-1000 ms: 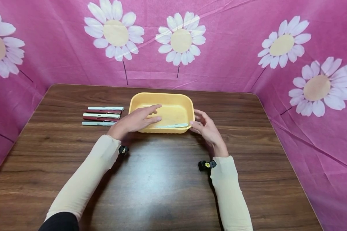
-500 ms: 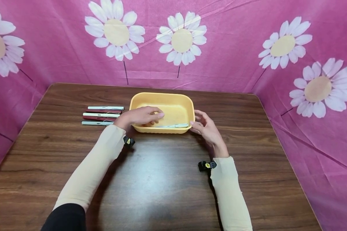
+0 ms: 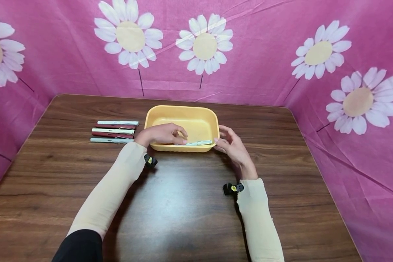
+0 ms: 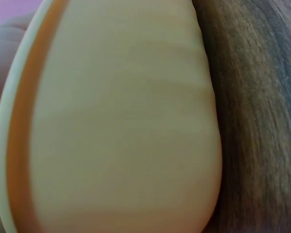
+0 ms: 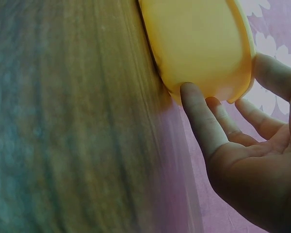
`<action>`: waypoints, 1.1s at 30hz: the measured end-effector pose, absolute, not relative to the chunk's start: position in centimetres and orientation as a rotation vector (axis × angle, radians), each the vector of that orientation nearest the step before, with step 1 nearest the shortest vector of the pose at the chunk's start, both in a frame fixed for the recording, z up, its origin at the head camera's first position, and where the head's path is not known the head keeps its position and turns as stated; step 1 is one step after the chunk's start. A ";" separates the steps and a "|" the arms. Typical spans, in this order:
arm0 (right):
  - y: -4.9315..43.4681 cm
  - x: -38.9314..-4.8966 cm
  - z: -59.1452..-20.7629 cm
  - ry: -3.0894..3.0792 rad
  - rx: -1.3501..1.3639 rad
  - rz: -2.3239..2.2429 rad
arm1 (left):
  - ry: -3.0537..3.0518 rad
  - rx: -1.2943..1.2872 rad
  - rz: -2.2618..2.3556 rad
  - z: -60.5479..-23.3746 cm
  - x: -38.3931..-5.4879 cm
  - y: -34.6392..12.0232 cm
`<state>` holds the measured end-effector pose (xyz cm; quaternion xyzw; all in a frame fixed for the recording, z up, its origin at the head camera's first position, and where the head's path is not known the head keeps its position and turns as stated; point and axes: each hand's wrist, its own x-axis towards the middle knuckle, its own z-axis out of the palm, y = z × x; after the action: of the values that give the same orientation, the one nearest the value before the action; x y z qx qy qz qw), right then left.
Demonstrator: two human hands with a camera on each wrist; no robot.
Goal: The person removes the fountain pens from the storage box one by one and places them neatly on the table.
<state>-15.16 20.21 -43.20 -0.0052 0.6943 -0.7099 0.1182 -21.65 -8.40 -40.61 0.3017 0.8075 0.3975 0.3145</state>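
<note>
A yellow plastic basket (image 3: pixel 180 148) stands on the table, with a pale mint pen (image 3: pixel 201 143) lying inside along its near wall. My left hand (image 3: pixel 163 134) reaches over the left end into the basket, fingers bent and thumb tip overlapping the pen's left end. I cannot tell if it pinches the pen. The left wrist view is filled by the basket's outer wall (image 4: pixel 126 121). My right hand (image 3: pixel 234 147) holds the right end, thumb at the rim and fingers against the outside wall, as the right wrist view shows on the basket (image 5: pixel 199 48).
Left of the basket, several pens lie side by side in a row: white pens (image 3: pixel 112 130), dark red pens (image 3: pixel 108 134) and a grey-blue pen (image 3: pixel 106 140). The brown wooden table (image 3: pixel 170 211) ends at a pink curtain (image 3: pixel 170 83) with daisies, behind and on both sides.
My left hand has lowered into the basket and drawn its fingers in, the thumb coming down to the pen. My right hand stays at the basket's right end.
</note>
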 end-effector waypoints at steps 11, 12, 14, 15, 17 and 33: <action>20.2 -15.2 -43.4 2.023 -0.019 -2.088 | 2.099 0.811 1.020 -41.3 -22.3 -8.2; 20.2 -15.2 -43.4 2.021 -0.019 -2.089 | 2.095 0.805 1.018 -41.4 -22.3 -8.2; 20.2 -15.3 -43.4 2.016 -0.016 -2.093 | 2.090 0.792 1.015 -41.4 -22.3 -8.2; 20.2 -15.3 -43.4 2.015 -0.015 -2.093 | 2.086 0.786 1.015 -41.4 -22.4 -8.2; 20.2 -15.2 -43.4 2.021 -0.011 -2.087 | 2.075 0.765 1.024 -41.4 -22.3 -8.2; 20.3 -15.1 -43.5 2.029 -0.013 -2.092 | 2.129 0.809 1.069 -41.5 -22.4 -8.3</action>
<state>-15.14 20.26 -43.51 -0.0043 0.6916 -0.7133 0.1134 -22.40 -8.27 -41.52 0.3059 0.8051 0.4042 0.3080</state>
